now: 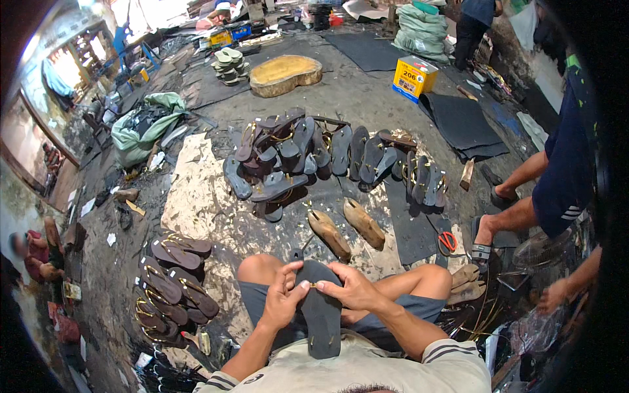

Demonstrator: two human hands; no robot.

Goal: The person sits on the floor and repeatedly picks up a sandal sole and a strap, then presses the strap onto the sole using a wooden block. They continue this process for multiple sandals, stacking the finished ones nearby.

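Observation:
Upright in front of my body is a dark flip-flop [321,324], a flat sole with a gold bit near its toe end and two small gold bits near its heel end. My left hand [283,302] grips its left edge, thumb pressed by the toe-end gold bit. Opposite it, my right hand [354,288] grips the right edge, its thumb meeting the same spot. Beyond my knees lie two wooden shoe lasts [329,234]. A large cluster of dark flip-flops with gold straps [301,141] spreads behind them. More finished-looking flip-flops [173,285] are piled at my left.
Red-handled scissors [447,242] lie right of the lasts. Several more lasts [466,285] sit beside my right knee. Another person's leg [488,229] and hand [555,295] are at right. Farther off are a wood block [285,73], yellow box [414,77] and green sack [147,128].

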